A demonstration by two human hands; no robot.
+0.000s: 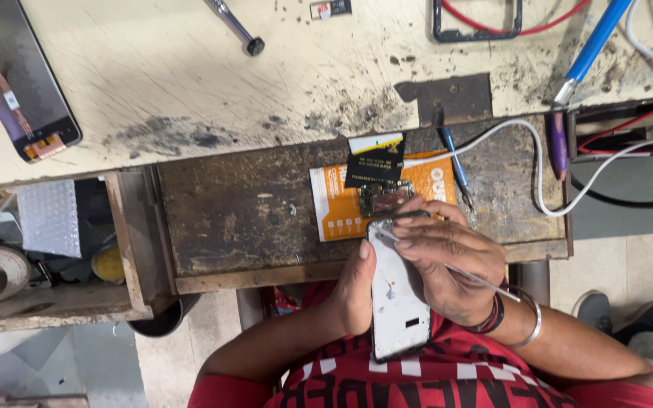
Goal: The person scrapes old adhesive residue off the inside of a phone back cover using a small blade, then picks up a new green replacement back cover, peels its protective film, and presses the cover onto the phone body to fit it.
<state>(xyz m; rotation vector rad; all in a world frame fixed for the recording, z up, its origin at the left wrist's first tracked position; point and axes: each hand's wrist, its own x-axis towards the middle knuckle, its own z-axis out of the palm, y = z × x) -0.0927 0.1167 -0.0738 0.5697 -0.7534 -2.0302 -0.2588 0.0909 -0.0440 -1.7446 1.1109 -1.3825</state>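
Scarred cream table (190, 83) up top w/ a dark pull-out shelf (251, 219) below it, a black phone screen (17, 75) lying far left and an orange card (341, 204) on the shelf. Over the lap, the white phone body (398, 302) sits upright-ish, its top end just at the shelf's front edge; left hand (357, 291) has its grip closed round the phone's left side, thumb on the back. Right hand (444, 261) lies across the phone's top, grip pinched shut on a thin metal tool (485, 281) that runs back over the wrist, tip hidden under the fingers.
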